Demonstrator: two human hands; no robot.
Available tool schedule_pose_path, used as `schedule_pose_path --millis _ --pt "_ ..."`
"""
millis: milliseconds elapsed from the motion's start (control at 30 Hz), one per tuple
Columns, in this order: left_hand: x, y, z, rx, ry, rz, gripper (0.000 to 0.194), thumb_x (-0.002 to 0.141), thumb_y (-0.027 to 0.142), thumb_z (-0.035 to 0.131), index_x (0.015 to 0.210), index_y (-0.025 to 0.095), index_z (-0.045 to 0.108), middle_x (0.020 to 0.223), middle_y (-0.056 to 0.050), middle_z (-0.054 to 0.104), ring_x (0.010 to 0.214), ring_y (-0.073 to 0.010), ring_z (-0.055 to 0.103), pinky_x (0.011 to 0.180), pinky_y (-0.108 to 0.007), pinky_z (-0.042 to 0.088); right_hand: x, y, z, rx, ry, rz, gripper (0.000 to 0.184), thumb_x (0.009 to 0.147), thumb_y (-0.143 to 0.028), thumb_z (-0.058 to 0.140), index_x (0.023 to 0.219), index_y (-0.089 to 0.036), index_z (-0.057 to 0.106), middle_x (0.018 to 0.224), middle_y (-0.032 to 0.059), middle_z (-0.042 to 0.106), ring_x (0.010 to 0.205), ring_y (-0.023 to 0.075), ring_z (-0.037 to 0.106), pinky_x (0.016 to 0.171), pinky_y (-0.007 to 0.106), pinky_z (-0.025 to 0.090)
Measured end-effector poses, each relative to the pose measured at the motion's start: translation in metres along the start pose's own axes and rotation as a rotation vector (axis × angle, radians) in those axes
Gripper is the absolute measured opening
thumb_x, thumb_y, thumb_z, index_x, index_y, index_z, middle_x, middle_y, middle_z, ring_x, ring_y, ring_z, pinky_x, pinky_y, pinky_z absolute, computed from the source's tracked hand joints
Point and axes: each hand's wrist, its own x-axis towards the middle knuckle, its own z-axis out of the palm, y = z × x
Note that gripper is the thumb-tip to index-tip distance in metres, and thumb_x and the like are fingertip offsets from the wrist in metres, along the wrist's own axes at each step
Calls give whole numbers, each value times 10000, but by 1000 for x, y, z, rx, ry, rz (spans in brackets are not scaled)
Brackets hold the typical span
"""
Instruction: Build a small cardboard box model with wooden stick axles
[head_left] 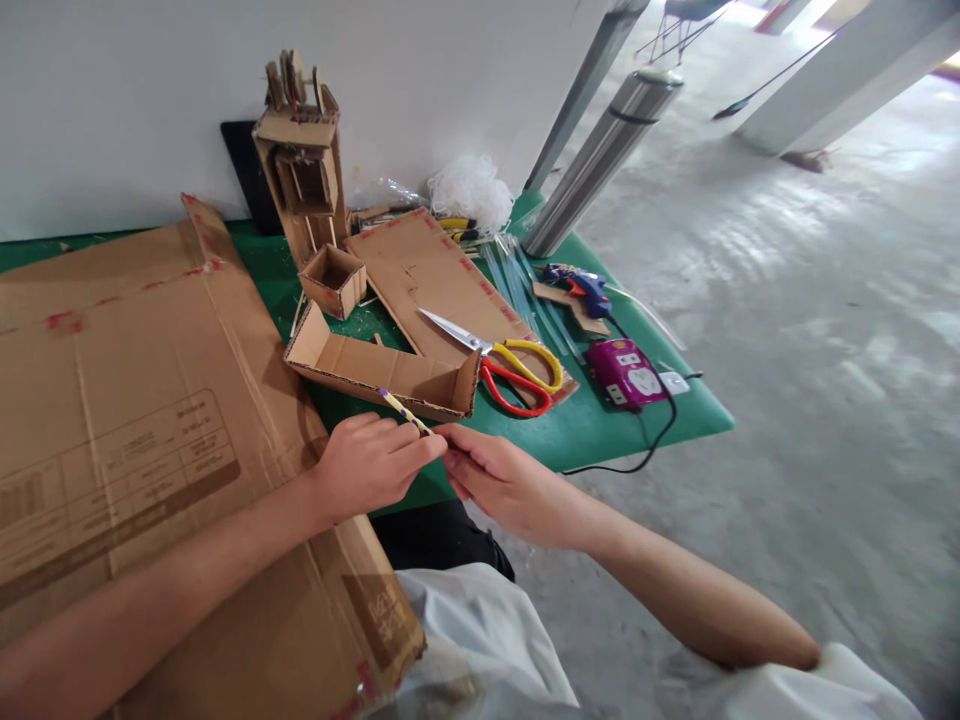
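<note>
My left hand [379,460] is closed around a slim pale-yellow pencil with purple spots [395,405], whose upper end sticks out past the knuckles. My right hand [506,485] meets it at the fingertips, its fingers pinched together near the pencil's lower end. What lies between those right fingers is hidden. Just beyond both hands is an open, long cardboard tray [375,368]. Beside the tray, scissors with one yellow and one red handle [517,375] rest on a flat cardboard piece [435,280].
A large cardboard sheet [150,340] covers the left of the green table [540,445]. Further back stand a cardboard tower [300,180], a small box [334,280] and a steel flask [600,165]. Glue sticks [517,290], a blue glue gun [589,290] and a purple power socket box [626,375] lie right.
</note>
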Motion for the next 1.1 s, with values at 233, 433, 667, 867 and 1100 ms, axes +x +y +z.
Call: schedule_pose_path --millis 233,433,667,867,1100 --pt "-1 -3 4 -111 81 -14 86 990 154 488 947 208 539 694 29 653 657 -145 628 630 -283 398 -3 -3 3 249 -14 -17 427 1016 -535 423 1171 -163 566 670 -38 517 518 68 407 464 211 312" --pt "1 -3 4 -181 137 -69 95 1028 227 465 972 194 534 764 8 719 659 -141 668 632 -261 451 -3 -4 4 364 -22 9 467 984 -573 473 1177 -158 563 670 -44 518 474 52 376 412 202 274" --pt "2 -4 2 -185 92 -31 122 1027 227 461 1009 196 577 768 10 723 692 -145 692 663 -264 489 -1 -3 3 397 -40 27 439 991 -552 479 1148 -150 556 669 -59 507 426 33 350 371 198 242" --pt "2 -4 0 -332 64 -60 126 1035 241 452 999 204 566 834 13 753 732 -132 723 689 -255 509 0 0 3 385 -35 -1 445 983 -552 501 1153 -145 563 640 -68 481 449 41 338 406 206 257" --pt "1 -3 -2 -407 44 -64 148 1050 270 434 1027 209 567 864 12 762 754 -121 735 678 -238 503 -2 1 1 282 11 -22 483 975 -577 498 1175 -147 583 643 -56 471 516 68 386 473 224 298"
